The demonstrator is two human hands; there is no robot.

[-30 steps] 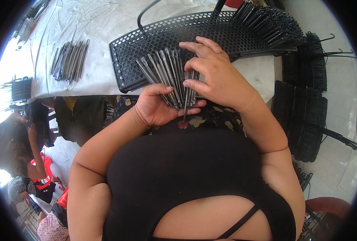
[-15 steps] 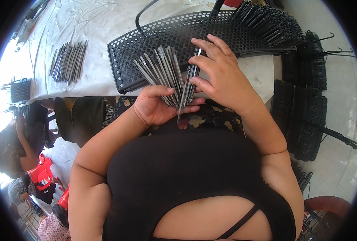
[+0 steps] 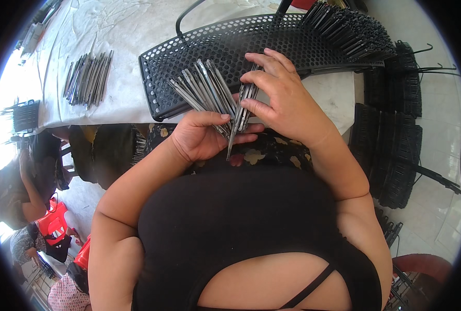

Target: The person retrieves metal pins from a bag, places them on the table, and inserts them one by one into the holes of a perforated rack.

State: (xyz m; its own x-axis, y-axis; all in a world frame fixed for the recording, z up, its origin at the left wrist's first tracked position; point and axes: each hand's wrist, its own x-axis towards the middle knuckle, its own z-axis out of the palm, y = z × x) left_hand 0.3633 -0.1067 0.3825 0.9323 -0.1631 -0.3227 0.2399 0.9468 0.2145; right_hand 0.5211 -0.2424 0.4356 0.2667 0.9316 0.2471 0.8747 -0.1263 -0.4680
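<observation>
Cradling fanned metal strips (image 3: 203,89) in a half-curled left hand (image 3: 197,136), above frame centre; pinching a narrower strip bundle (image 3: 241,120) in a part-closed right hand (image 3: 284,96) — alongside. Facing a black perforated tray (image 3: 160,70) — upper middle.

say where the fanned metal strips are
In the head view, above centre, the fanned metal strips are in the left hand, left of the right hand, near the black perforated tray.

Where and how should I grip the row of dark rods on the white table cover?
I'd grip the row of dark rods from above, across its middle, squeezing its left and right sides: the rods lie roughly parallel, uncovered, ends uneven.
</observation>
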